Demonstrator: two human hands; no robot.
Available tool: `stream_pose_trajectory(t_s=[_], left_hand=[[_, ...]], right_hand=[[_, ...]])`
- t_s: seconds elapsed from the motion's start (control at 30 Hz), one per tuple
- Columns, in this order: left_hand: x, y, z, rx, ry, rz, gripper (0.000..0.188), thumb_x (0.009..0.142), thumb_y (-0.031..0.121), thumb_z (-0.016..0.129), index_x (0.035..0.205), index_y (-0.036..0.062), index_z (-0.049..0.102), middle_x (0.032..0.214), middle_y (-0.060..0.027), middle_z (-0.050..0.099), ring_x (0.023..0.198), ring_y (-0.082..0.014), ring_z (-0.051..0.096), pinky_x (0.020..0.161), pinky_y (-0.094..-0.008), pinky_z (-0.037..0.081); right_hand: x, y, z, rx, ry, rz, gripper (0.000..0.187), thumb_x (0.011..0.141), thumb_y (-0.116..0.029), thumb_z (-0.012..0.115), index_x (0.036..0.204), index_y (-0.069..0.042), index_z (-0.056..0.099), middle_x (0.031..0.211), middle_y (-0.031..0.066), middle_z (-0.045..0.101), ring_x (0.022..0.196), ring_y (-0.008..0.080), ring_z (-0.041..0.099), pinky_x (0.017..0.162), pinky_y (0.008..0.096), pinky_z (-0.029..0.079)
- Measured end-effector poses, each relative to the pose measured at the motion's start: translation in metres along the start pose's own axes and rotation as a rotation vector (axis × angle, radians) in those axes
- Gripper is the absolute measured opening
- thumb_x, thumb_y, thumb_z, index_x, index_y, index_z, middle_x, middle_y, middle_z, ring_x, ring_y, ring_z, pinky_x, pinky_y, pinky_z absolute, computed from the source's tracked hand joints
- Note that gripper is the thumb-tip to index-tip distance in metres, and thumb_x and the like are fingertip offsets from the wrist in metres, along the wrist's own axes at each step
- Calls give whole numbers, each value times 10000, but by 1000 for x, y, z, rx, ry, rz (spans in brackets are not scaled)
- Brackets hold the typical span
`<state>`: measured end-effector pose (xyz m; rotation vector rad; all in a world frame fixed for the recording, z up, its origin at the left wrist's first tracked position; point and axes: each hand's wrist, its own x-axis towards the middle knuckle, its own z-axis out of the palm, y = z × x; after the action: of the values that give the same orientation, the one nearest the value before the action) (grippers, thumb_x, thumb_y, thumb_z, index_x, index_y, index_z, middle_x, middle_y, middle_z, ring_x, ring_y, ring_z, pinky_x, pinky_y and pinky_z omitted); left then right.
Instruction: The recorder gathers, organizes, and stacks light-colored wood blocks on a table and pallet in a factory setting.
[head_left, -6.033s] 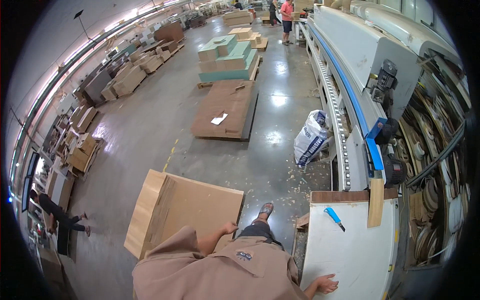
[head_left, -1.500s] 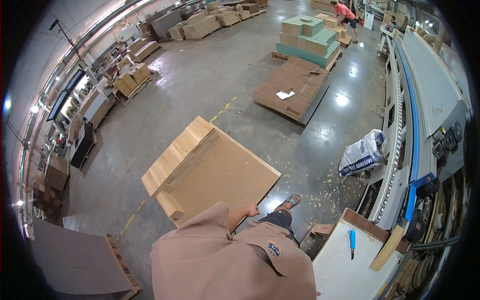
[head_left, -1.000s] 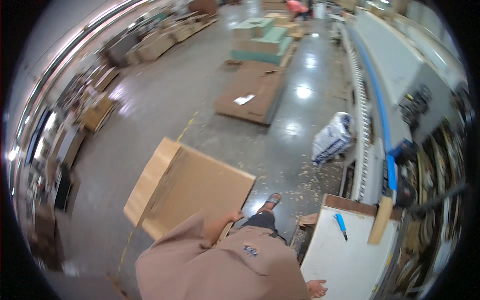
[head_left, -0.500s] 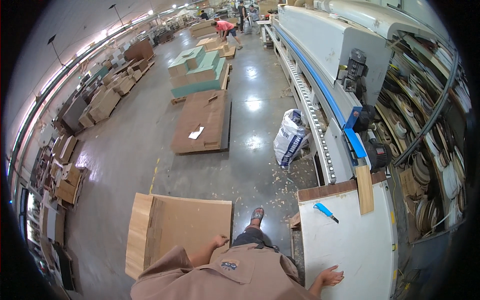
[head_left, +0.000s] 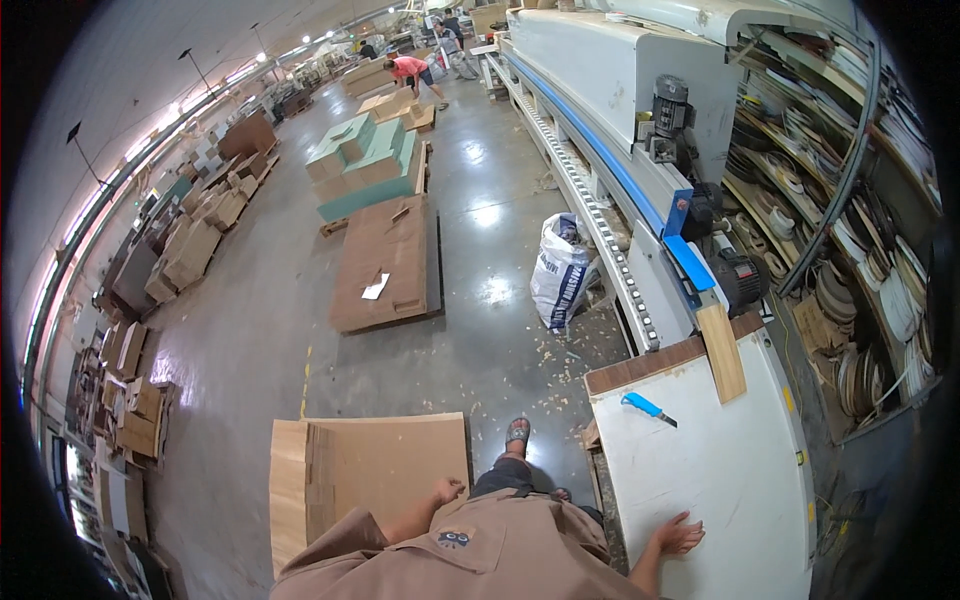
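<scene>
My right hand [head_left: 680,536] is over the white tabletop [head_left: 672,470], its fingers apart and nothing in them. Whether it touches the surface, I cannot tell. Farther up the same tabletop lies a blue-handled utility knife [head_left: 645,406] with a dark tip. My left hand [head_left: 449,490] hangs at my left side, fingers loosely bent and holding nothing visible. It is nearest a large brown cardboard sheet [head_left: 400,450] on the left. Light wood-coloured panels [head_left: 289,480] lie along that sheet's left edge.
A long machine with a blue rail [head_left: 585,125] runs ahead on the right, a narrow wooden strip [head_left: 722,355] at its near end. A white sack [head_left: 562,275] stands beside it. Ahead are stacked brown boards [head_left: 388,265] and green-topped boxes [head_left: 365,160]. A person [head_left: 410,70] bends farther off.
My view has turned slightly to the right, and the table and machine sit differently in it. Both hands remain empty; my right hand stays over the white tabletop.
</scene>
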<state>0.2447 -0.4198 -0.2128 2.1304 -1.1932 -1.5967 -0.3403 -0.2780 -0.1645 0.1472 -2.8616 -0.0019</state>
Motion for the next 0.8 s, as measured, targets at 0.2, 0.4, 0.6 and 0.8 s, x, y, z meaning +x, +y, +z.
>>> stream_pose_trajectory(t_s=[0.2,0.4,0.6,0.8], left_hand=[[1,-12,1,-8,7,-27,342,893,245,721,1113,-17,718,925,-110,758,764,-174,685,681,-320,561],[6,-8,11,16,18,-4,350,884,267,715,1079,-24,727,900,-121,761,759,-192,690,694,-327,553],[16,-21,11,111,46,44,333,828,293,740,978,-4,753,885,-151,754,797,-224,700,775,-383,566],[12,-15,17,83,73,19,309,804,310,748,935,30,766,895,-150,761,845,-251,713,814,-385,568]], right_hand=[[4,2,7,-17,4,-3,582,996,-588,511,1380,-151,526,1426,118,508,1311,281,495,1009,469,457],[8,-1,15,2,1,39,575,987,-591,528,1362,-156,550,1428,129,507,1298,307,507,1018,479,453],[9,-4,18,0,15,27,595,975,-626,517,1361,-174,555,1429,119,506,1320,322,497,1022,511,437],[7,3,20,-43,22,35,605,972,-631,507,1356,-167,556,1433,118,508,1327,317,498,1017,506,436]])
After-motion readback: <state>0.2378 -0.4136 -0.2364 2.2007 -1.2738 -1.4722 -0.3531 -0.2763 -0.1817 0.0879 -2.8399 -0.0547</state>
